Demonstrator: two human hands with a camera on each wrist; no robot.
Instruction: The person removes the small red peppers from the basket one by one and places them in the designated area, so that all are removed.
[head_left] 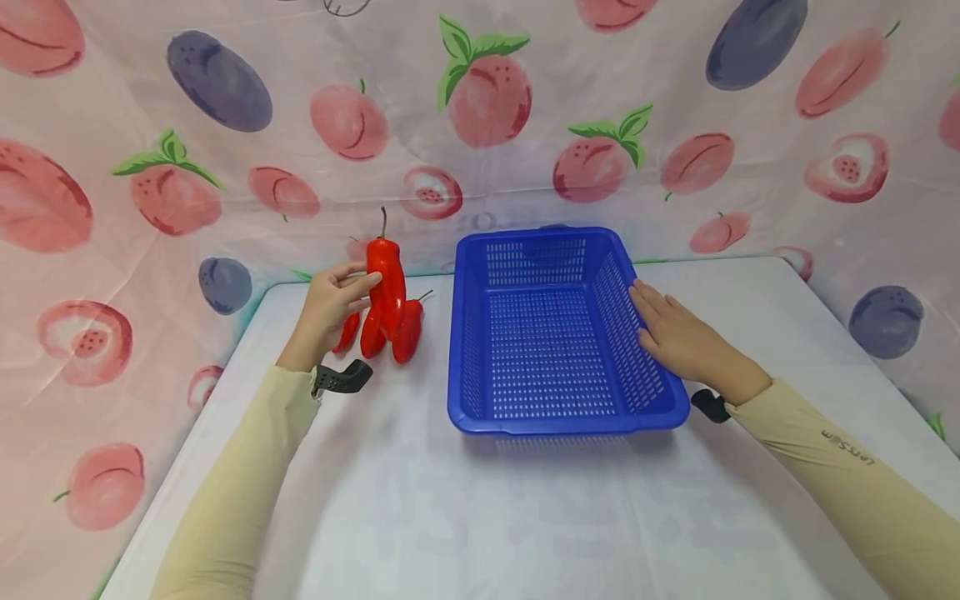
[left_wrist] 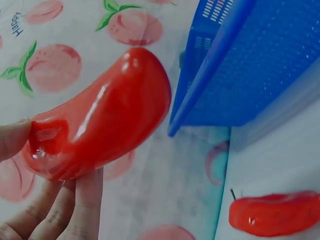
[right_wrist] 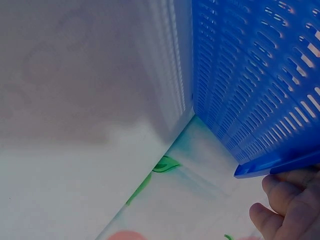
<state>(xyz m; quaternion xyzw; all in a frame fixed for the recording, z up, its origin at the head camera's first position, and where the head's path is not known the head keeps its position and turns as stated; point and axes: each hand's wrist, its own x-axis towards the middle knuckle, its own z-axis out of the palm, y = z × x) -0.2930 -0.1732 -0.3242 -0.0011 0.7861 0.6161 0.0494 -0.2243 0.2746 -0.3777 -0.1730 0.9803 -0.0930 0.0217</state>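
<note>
My left hand (head_left: 330,304) pinches a red pepper (head_left: 386,283) near its stem end, thumb on one side and fingers on the other. The pepper hangs stem up, left of the blue basket (head_left: 467,250). Its glossy, bulging body fills much of the left wrist view. Behind and below it, more red peppers (head_left: 407,333) lie on the table, partly hidden by the held one. On the basket's right rim rests my right hand (head_left: 678,333), its fingers fairly straight along the edge. The right wrist view shows its fingers (right_wrist: 295,200) touching the rim from outside.
The basket has slotted walls and a perforated floor, and nothing lies in it. A white cloth covers the table (head_left: 525,517). Behind rises a fruit-printed cloth (head_left: 525,183), meeting the table's back edge just beyond the basket.
</note>
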